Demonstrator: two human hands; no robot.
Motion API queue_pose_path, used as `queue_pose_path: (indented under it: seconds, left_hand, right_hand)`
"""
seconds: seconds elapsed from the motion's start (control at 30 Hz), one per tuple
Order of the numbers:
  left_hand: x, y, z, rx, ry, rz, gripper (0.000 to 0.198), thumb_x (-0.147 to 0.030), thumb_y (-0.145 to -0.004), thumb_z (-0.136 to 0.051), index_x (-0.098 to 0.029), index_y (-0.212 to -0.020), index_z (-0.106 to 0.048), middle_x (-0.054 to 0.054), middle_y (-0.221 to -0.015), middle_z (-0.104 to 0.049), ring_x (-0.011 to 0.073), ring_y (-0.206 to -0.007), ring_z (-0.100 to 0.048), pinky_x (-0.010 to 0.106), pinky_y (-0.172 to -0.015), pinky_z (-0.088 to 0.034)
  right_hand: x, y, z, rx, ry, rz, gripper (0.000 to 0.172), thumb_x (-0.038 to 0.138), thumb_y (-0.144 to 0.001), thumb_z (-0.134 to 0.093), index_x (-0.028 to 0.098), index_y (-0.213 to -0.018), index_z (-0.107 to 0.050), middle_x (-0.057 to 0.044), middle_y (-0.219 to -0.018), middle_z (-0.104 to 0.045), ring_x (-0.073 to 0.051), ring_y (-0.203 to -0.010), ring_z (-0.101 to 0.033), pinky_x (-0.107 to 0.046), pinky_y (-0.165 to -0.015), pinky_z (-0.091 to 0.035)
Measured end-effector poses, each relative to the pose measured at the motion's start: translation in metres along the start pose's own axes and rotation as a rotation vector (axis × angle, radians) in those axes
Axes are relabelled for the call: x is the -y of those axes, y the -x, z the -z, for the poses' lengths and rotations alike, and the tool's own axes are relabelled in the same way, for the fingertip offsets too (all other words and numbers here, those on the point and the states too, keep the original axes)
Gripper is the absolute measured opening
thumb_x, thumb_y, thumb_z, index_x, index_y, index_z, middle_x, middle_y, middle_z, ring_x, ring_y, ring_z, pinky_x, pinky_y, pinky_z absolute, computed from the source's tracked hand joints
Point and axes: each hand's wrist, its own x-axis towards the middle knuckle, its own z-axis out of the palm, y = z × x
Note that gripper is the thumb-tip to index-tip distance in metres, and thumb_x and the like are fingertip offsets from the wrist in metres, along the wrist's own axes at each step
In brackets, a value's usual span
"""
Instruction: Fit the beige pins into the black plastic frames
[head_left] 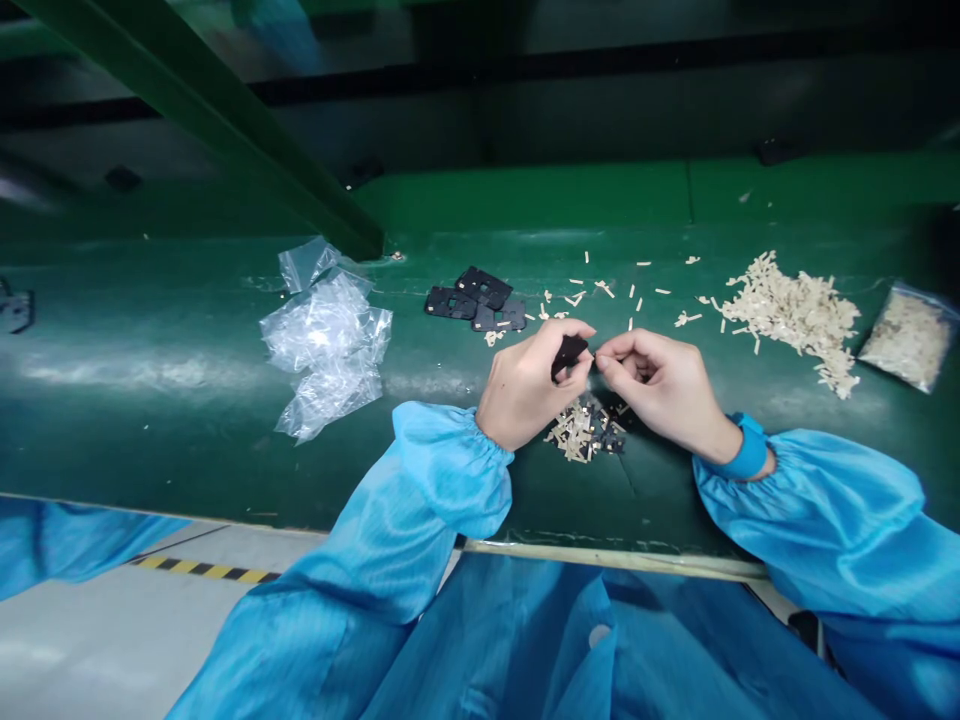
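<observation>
1. A small black plastic piece [570, 353] sits between the hands, pinched in the left hand [525, 388], raised where it can be seen.
2. The right hand [652, 388] pinches closed at its edge; anything held there is too small to tell.
3. A small pile of beige strips [581, 432] lies directly below, within easy reach; black plates [476, 303] and a larger heap of strips [791, 318] lie further off on the green bench [225, 450].
</observation>
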Motion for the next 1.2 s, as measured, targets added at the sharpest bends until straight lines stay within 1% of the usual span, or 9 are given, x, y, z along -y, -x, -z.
queue_pose_path:
  seconds: [0.23,0.37,0.5,0.6,0.77,0.97,1.03,1.1,1.2]
  left_hand:
    - [0.002,0.002,-0.003,-0.011,-0.064,-0.028,0.028,-0.016,-0.088,-0.064,-0.023,-0.115,-0.063,0.0,-0.098,-0.075,0.011,-0.074,-0.07,0.023,-0.074,-0.054]
    - [0.002,0.002,-0.003,-0.017,-0.071,-0.044,0.029,-0.015,-0.087,-0.064,-0.022,-0.115,-0.063,0.001,-0.103,-0.076,0.0125,-0.085,-0.073,0.023,-0.078,-0.055]
    - [0.0,0.002,-0.003,-0.027,-0.07,-0.023,0.028,-0.016,-0.087,-0.065,-0.022,-0.114,-0.064,0.001,-0.105,-0.076,0.0128,-0.089,-0.074,0.022,-0.081,-0.056]
    - [-0.001,0.0,-0.003,-0.025,-0.054,0.001,0.027,-0.016,-0.086,-0.067,-0.022,-0.113,-0.064,0.001,-0.104,-0.076,0.0132,-0.09,-0.074,0.023,-0.083,-0.057]
    - [-0.001,0.0,-0.004,-0.059,-0.04,0.004,0.028,-0.015,-0.085,-0.068,-0.021,-0.112,-0.064,0.002,-0.105,-0.076,0.0136,-0.093,-0.074,0.023,-0.084,-0.057]
    - [-0.002,0.002,-0.004,-0.022,-0.041,-0.001,0.028,-0.016,-0.086,-0.066,-0.022,-0.114,-0.064,0.001,-0.104,-0.076,0.0127,-0.089,-0.074,0.023,-0.082,-0.056]
    - [-0.001,0.002,-0.004,-0.029,-0.029,-0.001,0.03,-0.014,-0.085,-0.067,-0.022,-0.114,-0.064,0.0,-0.104,-0.076,0.0125,-0.089,-0.074,0.022,-0.083,-0.056]
    - [0.001,0.002,-0.004,-0.067,-0.021,0.004,0.032,-0.012,-0.084,-0.067,-0.022,-0.114,-0.063,0.0,-0.102,-0.076,0.0118,-0.089,-0.073,0.022,-0.083,-0.056]
    - [0.004,0.002,-0.005,-0.12,-0.037,0.008,0.036,-0.01,-0.084,-0.066,-0.022,-0.117,-0.062,-0.002,-0.094,-0.076,0.0091,-0.078,-0.072,0.02,-0.077,-0.055]
  right_hand:
    - [0.001,0.0,0.001,0.014,-0.036,-0.013,0.016,0.033,-0.092,-0.066,0.019,-0.095,-0.072,-0.003,-0.07,-0.066,-0.013,-0.056,-0.049,-0.028,-0.052,-0.039]
    - [0.0,0.0,-0.001,0.005,-0.058,-0.017,0.013,0.03,-0.091,-0.067,0.018,-0.093,-0.072,-0.002,-0.069,-0.065,-0.012,-0.055,-0.047,-0.027,-0.052,-0.037]
    - [-0.001,0.0,-0.003,-0.021,-0.07,-0.021,0.01,0.028,-0.09,-0.066,0.018,-0.089,-0.07,0.0,-0.065,-0.062,-0.011,-0.054,-0.048,-0.026,-0.052,-0.036]
    - [0.0,-0.001,-0.002,-0.021,-0.073,-0.031,0.01,0.027,-0.09,-0.065,0.018,-0.088,-0.068,0.0,-0.066,-0.062,-0.011,-0.055,-0.05,-0.027,-0.053,-0.037]
    - [0.001,-0.001,-0.001,0.007,-0.104,-0.064,0.014,0.031,-0.09,-0.066,0.018,-0.095,-0.071,-0.004,-0.077,-0.069,-0.012,-0.058,-0.054,-0.027,-0.054,-0.04]
    - [0.004,-0.001,-0.003,-0.011,-0.094,-0.083,0.007,0.025,-0.084,-0.067,0.018,-0.082,-0.067,-0.001,-0.067,-0.064,-0.011,-0.053,-0.049,-0.026,-0.051,-0.037]
    - [0.002,-0.004,-0.001,-0.062,-0.082,-0.084,0.003,0.021,-0.082,-0.067,0.018,-0.081,-0.066,0.0,-0.068,-0.064,-0.011,-0.053,-0.049,-0.026,-0.051,-0.037]
    - [-0.001,-0.007,0.002,-0.173,-0.073,-0.089,0.001,0.02,-0.083,-0.066,0.019,-0.083,-0.066,-0.001,-0.072,-0.066,-0.011,-0.054,-0.051,-0.026,-0.052,-0.038]
    - [-0.007,-0.013,0.01,-0.301,0.015,-0.072,0.011,0.025,-0.09,-0.063,0.02,-0.08,-0.067,-0.001,-0.069,-0.064,-0.013,-0.056,-0.052,-0.028,-0.055,-0.04]
